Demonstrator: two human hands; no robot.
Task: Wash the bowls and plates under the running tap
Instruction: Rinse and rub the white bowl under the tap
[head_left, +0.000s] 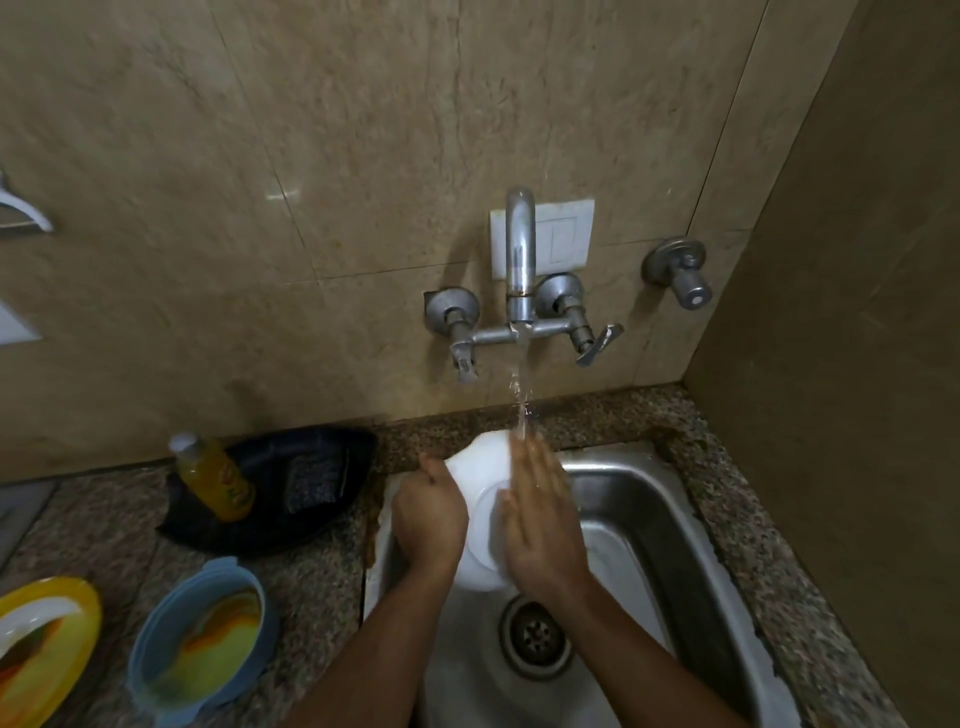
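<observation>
White bowl (480, 470), one, is held tilted on edge over the steel sink (670, 525), directly below the tap (521, 260), with its underside turned towards the camera. One stream of water (521, 395) is seen falling from the tap onto the bowl's upper rim. The bowl's left edge is gripped by the left hand (428, 512), fingers curled round it. The right hand (543, 525) is laid flat against the bowl's base, fingers straight and together. On the surface left of the sink, one blue bowl (200, 642) and one yellow plate (44, 647) are noted, both soiled. Behind them, one black tray (275, 488) holding one yellow bottle (215, 478) is recorded.
</observation>
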